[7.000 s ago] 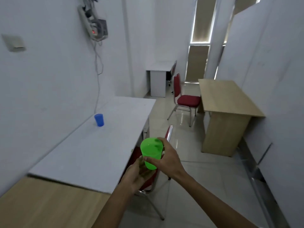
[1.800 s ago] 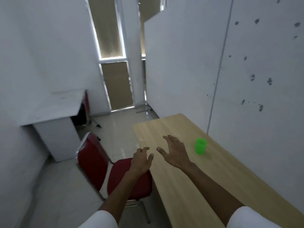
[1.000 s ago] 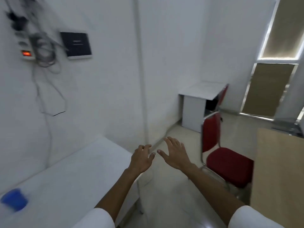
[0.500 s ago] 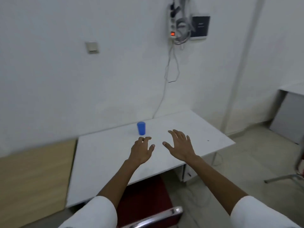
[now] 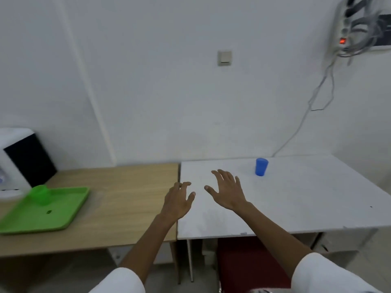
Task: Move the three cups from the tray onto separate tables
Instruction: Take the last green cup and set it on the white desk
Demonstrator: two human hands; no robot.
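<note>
A green tray [image 5: 53,216] lies on the wooden table [image 5: 127,199] at the left, with one green cup [image 5: 41,194] standing upright at its far corner. A blue cup [image 5: 261,166] stands upright on the white table [image 5: 296,199] to the right. My left hand [image 5: 177,200] and my right hand [image 5: 227,190] are held out side by side over the seam between the two tables, fingers spread, holding nothing. Neither hand touches a cup.
A white appliance with a black panel [image 5: 23,159] stands behind the tray at the far left. A red chair [image 5: 249,263] is tucked under the white table. A power strip with cables [image 5: 355,24] hangs on the wall above right.
My view has swung left from the wooden table where the green cup was left. The tray with its green cup has come into sight. Both hands stay empty and spread.
</note>
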